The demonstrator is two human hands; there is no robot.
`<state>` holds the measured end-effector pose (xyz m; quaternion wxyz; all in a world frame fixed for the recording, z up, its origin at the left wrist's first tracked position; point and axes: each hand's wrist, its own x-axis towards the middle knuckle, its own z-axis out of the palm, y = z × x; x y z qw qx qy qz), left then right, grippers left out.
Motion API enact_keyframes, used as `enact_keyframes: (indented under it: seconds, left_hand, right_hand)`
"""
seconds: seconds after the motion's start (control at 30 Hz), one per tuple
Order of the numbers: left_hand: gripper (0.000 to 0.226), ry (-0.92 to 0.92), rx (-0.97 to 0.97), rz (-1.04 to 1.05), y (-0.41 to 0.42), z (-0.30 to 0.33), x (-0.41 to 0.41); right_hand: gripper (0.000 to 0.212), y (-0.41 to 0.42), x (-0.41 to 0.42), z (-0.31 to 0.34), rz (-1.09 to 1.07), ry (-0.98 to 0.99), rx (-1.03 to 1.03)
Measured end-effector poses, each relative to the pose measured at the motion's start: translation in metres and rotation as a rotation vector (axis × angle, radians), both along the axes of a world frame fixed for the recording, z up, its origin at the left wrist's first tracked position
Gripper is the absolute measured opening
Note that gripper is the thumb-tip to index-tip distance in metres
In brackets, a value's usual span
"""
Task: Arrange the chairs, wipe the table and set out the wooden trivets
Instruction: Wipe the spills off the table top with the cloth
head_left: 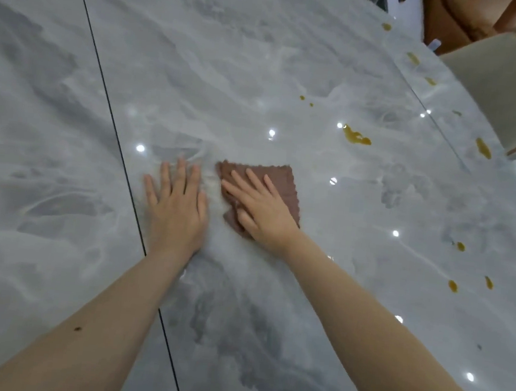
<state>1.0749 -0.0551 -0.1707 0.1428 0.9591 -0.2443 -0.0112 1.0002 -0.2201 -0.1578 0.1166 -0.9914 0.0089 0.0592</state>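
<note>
Glossy grey marble table, amber spills, brown cloth under R hand

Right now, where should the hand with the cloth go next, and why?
Probably slide the right hand, pressing flat on the brown cloth, forward and to the right toward the nearest yellow spill. That puddle and more drops along the table's right edge are still unwiped, while the left hand only rests flat on the marble.
</note>
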Motion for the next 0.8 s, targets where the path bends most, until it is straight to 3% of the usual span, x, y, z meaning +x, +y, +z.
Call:
enact_keyframes:
  seconds: [0.1, 0.17, 0.33, 0.47, 0.63, 0.7, 0.8]
  left_hand:
    - [0.052, 0.010, -0.015, 0.004, 0.001, 0.000, 0.001]
    - [0.053, 0.025, -0.001, -0.001, 0.000, 0.000, -0.002]
    - [0.060, 0.018, 0.029, 0.007, -0.002, -0.002, 0.001]
    - [0.056, 0.048, -0.084, 0.016, 0.000, 0.000, 0.003]
    - [0.056, 0.098, -0.380, 0.039, 0.005, 0.004, 0.004]
    - [0.057, 0.149, -0.435, 0.021, 0.006, 0.005, 0.003]
    - [0.059, 0.157, -0.392, -0.039, 0.007, 0.006, 0.002]
  right_hand:
    - [0.059, -0.021, -0.043, 0.002, 0.034, 0.012, 0.014]
    - [0.059, -0.045, -0.053, 0.003, -0.088, 0.014, 0.020]
    - [0.056, -0.041, 0.020, 0.000, -0.342, 0.013, -0.050]
    - [0.059, 0.016, 0.038, -0.005, -0.178, -0.027, -0.054]
    - [0.062, 0.015, -0.066, -0.003, 0.098, -0.003, -0.082]
    - [0.062, -0.018, -0.080, 0.002, 0.005, 0.032, -0.077]
    - [0.061, -0.039, -0.049, 0.003, -0.298, 0.035, -0.048]
